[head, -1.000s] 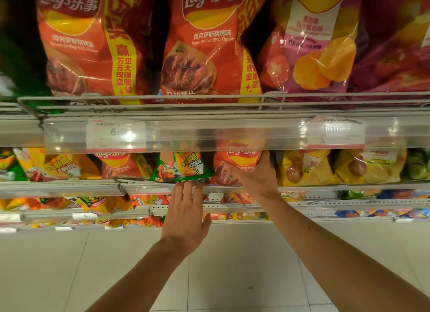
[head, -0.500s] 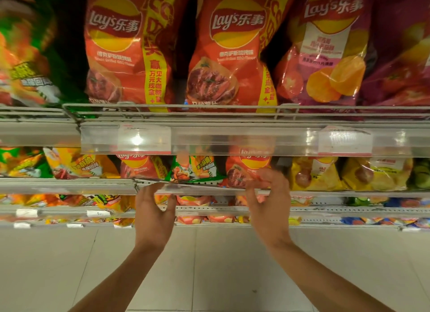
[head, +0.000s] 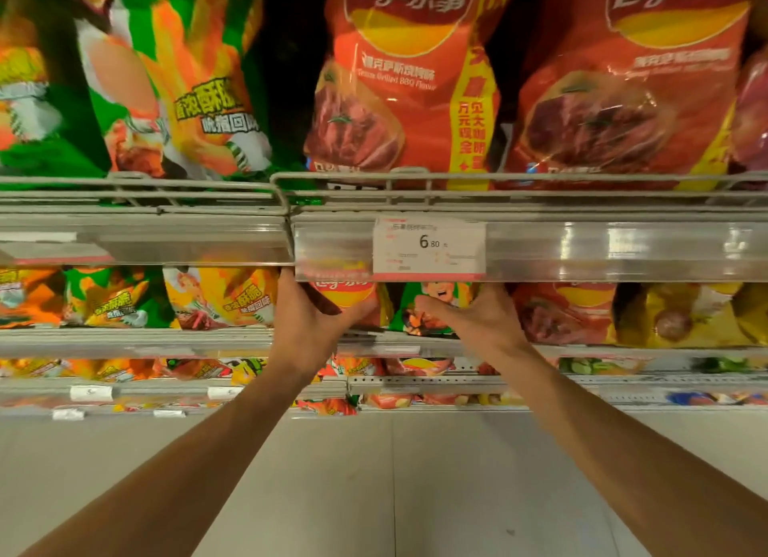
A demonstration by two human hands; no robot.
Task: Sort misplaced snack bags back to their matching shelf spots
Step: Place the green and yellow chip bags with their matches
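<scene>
Second shelf: two hands, two bags.

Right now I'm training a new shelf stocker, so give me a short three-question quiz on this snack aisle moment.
1. True or false: the left hand grips an orange Lay's bag on the second shelf.
2. The green bag that the right hand holds stands: A) left of that orange bag, B) right of it, C) on the top shelf.
3. What price shows on the price tag above the hands?

Key: 1 true; 2 B; 3 6.80
</scene>
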